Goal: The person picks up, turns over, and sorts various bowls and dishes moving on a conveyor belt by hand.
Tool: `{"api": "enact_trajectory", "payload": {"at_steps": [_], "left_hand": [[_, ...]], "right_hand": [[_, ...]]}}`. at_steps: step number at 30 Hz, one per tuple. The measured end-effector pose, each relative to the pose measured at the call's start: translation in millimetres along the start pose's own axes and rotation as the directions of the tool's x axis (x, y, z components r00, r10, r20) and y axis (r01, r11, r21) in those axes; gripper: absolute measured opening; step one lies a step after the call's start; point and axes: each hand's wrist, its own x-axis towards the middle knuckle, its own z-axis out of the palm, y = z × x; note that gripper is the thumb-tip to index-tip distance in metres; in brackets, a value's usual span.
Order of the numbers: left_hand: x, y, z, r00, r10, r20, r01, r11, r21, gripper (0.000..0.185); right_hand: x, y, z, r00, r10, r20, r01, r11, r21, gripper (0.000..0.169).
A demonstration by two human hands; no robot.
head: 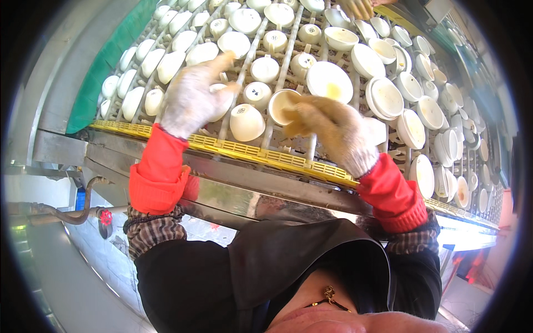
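My left hand [195,95], in a whitish work glove, is over the left part of a slatted conveyor rack [249,58]. Its fingers are spread with nothing gripped, and a white bowl [220,100] is partly hidden beneath it. My right hand [333,129], in a yellow-stained glove, has its fingers at the right rim of a white cup [280,109] whose mouth faces me. Motion blur softens that contact. Between my hands, an upside-down cup [247,123] and another marked cup [257,95] rest on the rack. A large white bowl [330,82] with a yellow stain lies beyond my right hand.
Many used bowls [387,98] lean tilted and stacked on the right. Cleaner-looking bowls [170,66] stand in rows on the left, near a green curtain [100,79]. A yellow plastic edge strip [250,153] borders the rack. Another person's gloved hand [357,8] reaches in at the top.
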Motion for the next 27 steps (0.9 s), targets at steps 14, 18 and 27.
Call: {"api": "enact_trajectory", "payload": {"at_steps": [14,18,27], "left_hand": [[26,55,111,0.914,0.273,0.3,-0.401,0.717,0.57,0.05],[29,-3,100,0.961,-0.117,0.25,0.218,0.878,-0.425,0.035],[28,-114,-60,0.551,-0.64,-0.535,0.834,0.4,0.38,0.058]], "right_hand": [[66,81,-38,0.962,-0.273,0.017,0.229,0.771,-0.594,0.028],[69,57,-35,0.949,-0.296,0.108,0.26,0.54,-0.8,0.027],[69,88,-26,0.99,0.013,-0.141,-0.041,0.979,-0.199,0.049]]}}
